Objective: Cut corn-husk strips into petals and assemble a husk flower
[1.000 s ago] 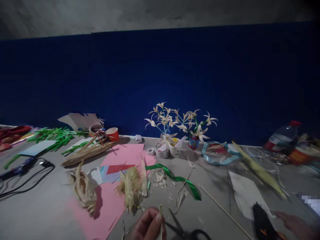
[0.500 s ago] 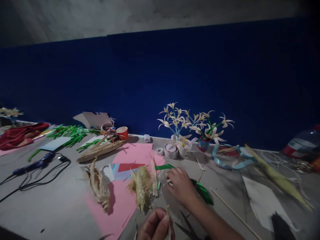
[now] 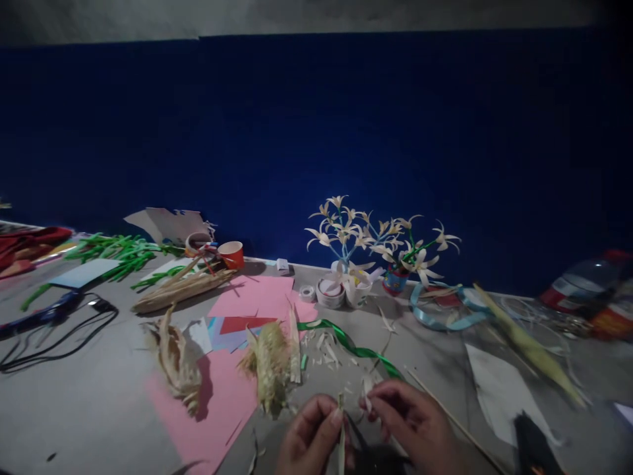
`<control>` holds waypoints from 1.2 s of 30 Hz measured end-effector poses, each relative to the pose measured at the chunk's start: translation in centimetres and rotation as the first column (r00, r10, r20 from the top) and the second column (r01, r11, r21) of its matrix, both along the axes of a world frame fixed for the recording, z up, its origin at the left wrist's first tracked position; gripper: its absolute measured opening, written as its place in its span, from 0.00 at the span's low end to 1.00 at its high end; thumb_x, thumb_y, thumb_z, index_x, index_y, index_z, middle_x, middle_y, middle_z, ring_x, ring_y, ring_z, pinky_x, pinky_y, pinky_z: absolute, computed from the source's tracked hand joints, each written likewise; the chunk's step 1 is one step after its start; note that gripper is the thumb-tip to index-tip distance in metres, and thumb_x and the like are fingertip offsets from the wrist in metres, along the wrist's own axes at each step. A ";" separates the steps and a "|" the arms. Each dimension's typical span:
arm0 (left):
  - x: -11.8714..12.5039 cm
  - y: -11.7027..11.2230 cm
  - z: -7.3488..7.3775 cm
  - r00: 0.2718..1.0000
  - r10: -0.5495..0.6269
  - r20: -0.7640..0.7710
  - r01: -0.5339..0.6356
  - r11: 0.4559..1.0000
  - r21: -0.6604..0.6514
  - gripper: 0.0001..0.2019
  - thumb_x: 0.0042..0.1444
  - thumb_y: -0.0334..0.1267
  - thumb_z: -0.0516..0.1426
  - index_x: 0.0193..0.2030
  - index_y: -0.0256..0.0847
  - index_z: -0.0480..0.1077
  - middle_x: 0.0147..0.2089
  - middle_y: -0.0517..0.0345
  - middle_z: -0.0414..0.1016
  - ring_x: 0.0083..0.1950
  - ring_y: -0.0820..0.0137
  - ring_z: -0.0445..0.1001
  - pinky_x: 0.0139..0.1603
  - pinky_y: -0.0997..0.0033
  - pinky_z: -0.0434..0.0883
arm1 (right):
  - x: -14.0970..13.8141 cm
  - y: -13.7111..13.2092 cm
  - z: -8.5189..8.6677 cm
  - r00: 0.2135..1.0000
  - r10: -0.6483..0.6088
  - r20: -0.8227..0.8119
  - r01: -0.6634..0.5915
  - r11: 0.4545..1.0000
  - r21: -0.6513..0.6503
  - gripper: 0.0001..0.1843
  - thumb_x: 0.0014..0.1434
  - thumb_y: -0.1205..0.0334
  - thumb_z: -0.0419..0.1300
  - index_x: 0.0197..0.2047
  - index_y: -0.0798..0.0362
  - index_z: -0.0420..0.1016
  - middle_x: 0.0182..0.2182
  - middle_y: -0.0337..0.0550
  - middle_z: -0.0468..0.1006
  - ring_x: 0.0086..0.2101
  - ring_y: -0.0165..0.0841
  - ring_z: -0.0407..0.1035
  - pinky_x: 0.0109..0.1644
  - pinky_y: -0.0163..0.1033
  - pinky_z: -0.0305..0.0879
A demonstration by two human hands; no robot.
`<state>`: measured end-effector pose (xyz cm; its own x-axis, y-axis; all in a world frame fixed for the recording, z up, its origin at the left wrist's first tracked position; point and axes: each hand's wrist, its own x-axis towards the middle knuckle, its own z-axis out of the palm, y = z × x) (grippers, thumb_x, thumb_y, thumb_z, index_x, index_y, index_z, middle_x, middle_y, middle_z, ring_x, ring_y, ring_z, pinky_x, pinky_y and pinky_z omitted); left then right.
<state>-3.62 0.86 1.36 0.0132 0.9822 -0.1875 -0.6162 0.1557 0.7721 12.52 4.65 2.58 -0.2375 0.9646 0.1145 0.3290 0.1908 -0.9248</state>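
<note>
Near the front edge of the view, my left hand [image 3: 312, 437] pinches a thin pale stem [image 3: 341, 432] upright between thumb and fingers. Just to its right, my right hand [image 3: 415, 422] is closed on a small pale strip of corn husk [image 3: 366, 390], held by the fingertips. The two hands are close but apart. Beyond them lie small husk scraps [image 3: 327, 348] and a green ribbon [image 3: 353, 348]. To the left, a corn cob in pale husk with silk [image 3: 270, 373] rests by pink paper [image 3: 225, 386].
Husk flowers [image 3: 346, 231] stand in small cups at the back, beside a blue wall [image 3: 316, 132]. A dried husk [image 3: 178, 369], a black cable [image 3: 93, 336] and green stems [image 3: 113, 247] lie left. A thin stick [image 3: 455, 419], white paper [image 3: 494, 389] and a bottle [image 3: 578, 284] are right.
My right hand has come back from the husk scraps toward my left hand, now with a pale husk strip in its fingers. My left hand still grips the stem. The view has shifted slightly.
</note>
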 end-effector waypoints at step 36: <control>5.9 -1.3 2.9 0.969 -0.224 -0.105 0.218 0.974 -0.065 0.20 0.41 0.51 0.69 0.24 0.38 0.67 0.20 0.64 0.66 0.21 0.76 0.63 0.22 0.76 0.64 | 3.8 -4.0 1.8 0.864 -0.193 -0.464 0.194 0.980 -0.045 0.06 0.53 0.59 0.67 0.26 0.48 0.76 0.30 0.38 0.71 0.32 0.33 0.68 0.36 0.33 0.66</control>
<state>2.27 -0.45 4.29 0.2052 0.9459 -0.2513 -0.4726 0.3206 0.8209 16.29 0.65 4.36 0.0348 0.9852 0.1678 -0.1076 0.1706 -0.9795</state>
